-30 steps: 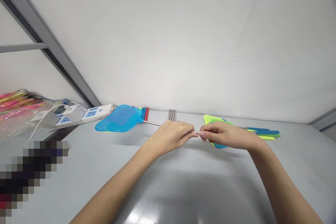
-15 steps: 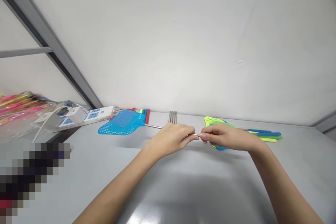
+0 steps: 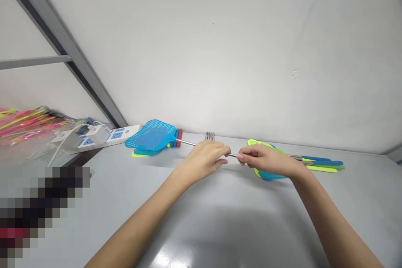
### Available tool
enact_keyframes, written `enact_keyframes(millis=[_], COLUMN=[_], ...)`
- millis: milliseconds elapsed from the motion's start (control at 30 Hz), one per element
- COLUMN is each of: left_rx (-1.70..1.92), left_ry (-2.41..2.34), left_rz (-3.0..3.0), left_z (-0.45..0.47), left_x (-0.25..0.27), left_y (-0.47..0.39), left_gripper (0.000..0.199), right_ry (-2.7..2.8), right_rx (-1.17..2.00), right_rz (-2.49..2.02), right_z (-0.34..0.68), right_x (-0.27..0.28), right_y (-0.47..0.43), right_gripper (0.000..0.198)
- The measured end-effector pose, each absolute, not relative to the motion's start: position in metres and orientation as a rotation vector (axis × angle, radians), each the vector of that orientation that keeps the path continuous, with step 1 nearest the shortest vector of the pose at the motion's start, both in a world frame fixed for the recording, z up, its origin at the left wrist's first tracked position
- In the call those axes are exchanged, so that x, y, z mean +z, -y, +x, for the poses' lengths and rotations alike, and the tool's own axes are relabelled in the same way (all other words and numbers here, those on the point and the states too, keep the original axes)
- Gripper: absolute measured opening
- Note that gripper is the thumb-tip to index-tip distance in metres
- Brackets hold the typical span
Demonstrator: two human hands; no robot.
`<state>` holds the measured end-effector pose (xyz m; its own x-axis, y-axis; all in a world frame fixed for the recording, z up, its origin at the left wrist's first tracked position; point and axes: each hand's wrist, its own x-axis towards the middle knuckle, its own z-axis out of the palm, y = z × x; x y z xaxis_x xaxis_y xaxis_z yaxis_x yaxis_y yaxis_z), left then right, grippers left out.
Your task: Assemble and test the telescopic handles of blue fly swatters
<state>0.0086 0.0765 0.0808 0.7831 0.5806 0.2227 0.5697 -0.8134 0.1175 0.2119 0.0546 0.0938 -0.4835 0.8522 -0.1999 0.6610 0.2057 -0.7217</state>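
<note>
A blue fly swatter (image 3: 152,133) with a mesh head and a thin metal rod is held roughly level above the table. My left hand (image 3: 207,158) is wrapped over the middle of the rod, palm down, with the thumb slightly apart. At the rod's right end, my right hand (image 3: 262,160) pinches it between thumb and fingertips. A short bare stretch of rod shows between the hands. Beneath the held head, the edge of a yellow-green piece (image 3: 141,154) peeks out. Behind my right hand lies a pile of swatters, with yellow-green mesh (image 3: 256,144) and coloured handles (image 3: 326,163) showing.
Several metal rods (image 3: 210,135) stand out behind my left hand, near the wall. Red and blue handles (image 3: 179,138) lie beside the held head. A white power strip (image 3: 127,133) with plugged-in chargers and bagged colourful items (image 3: 31,123) occupy the left. A grey metal frame (image 3: 72,60) rises there.
The held swatter's head has risen and turned, showing more of its mesh face and uncovering the yellow-green edge below. My left thumb has loosened from the rod. The view has shifted slightly.
</note>
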Motion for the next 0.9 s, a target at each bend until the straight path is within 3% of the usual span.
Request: enact_keyframes(millis=[233,900], left_rx=[0.281,0.231], left_ry=[-1.014,-0.983], left_rz=[2.896,2.763], left_z=[-0.002,-0.017], left_x=[0.057,0.032], left_y=[-0.076,-0.095], left_gripper=[0.035,0.017], right_ry=[2.150,2.085], right_rx=[1.255,1.431], right_rz=[-1.435,-1.427], right_z=[0.201,0.187], right_x=[0.076,0.050], right_y=[-0.065,-0.076], right_gripper=[0.037,0.041])
